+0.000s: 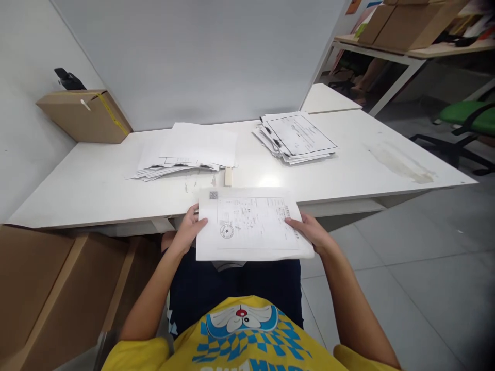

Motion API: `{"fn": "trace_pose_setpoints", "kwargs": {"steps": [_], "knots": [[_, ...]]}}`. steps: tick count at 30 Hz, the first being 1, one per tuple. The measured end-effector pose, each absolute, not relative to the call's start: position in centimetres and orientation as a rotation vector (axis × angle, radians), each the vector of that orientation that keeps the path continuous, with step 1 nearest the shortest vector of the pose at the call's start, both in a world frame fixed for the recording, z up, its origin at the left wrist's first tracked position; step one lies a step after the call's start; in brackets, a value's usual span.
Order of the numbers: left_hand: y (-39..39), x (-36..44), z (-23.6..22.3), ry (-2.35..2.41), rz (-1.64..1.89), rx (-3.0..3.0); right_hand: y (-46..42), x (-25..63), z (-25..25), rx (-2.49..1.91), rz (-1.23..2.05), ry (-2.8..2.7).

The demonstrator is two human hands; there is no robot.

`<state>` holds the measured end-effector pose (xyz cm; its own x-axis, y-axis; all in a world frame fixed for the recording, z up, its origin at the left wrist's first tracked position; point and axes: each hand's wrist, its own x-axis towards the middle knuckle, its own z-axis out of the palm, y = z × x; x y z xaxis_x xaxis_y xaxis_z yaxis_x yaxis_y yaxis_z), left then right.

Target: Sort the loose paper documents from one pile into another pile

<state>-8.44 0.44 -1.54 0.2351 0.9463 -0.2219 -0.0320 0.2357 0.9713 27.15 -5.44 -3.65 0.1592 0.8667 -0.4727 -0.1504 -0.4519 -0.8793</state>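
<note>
A sheaf of printed papers (255,226) is held level over my lap, at the front edge of the desk. Its top sheet bears a QR code, a round star stamp and a framed form. My left hand (189,226) grips the left edge, thumb on top and fingers underneath. On the opposite edge, my right hand (309,231) pinches the papers the same way. Beyond them on the desk lie a left paper stack (189,147), fanned at its near edge, and a right paper stack (299,134) with dark smudges. A small cream block (228,176) sits near the left stack.
The white desk (348,170) meets a tall panel (201,56) at its back. A cardboard box (87,116) leans in the left corner; larger cartons (77,288) stand below left. To the right are another table, a green chair (469,118) and a person's leg.
</note>
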Motion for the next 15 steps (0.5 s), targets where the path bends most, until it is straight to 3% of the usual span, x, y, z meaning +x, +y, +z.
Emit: {"fn": "trace_pose_setpoints", "kwargs": {"steps": [4,9,12,15], "knots": [[0.0,-7.9,-2.4,1.212,0.893,1.231,-6.6,28.3,-4.5,-1.542,1.382,-0.683],[2.9,-7.8,-1.2,1.396,1.107,1.842,-6.6,30.2,-4.3,-1.534,1.266,-0.773],[6.1,-6.8,0.2,1.114,1.133,2.327,-6.8,31.6,-4.3,-1.561,1.224,-0.792],[9.3,-5.3,0.5,0.798,0.888,2.681,-7.1,33.2,-4.5,-1.604,1.206,-0.772]]}}
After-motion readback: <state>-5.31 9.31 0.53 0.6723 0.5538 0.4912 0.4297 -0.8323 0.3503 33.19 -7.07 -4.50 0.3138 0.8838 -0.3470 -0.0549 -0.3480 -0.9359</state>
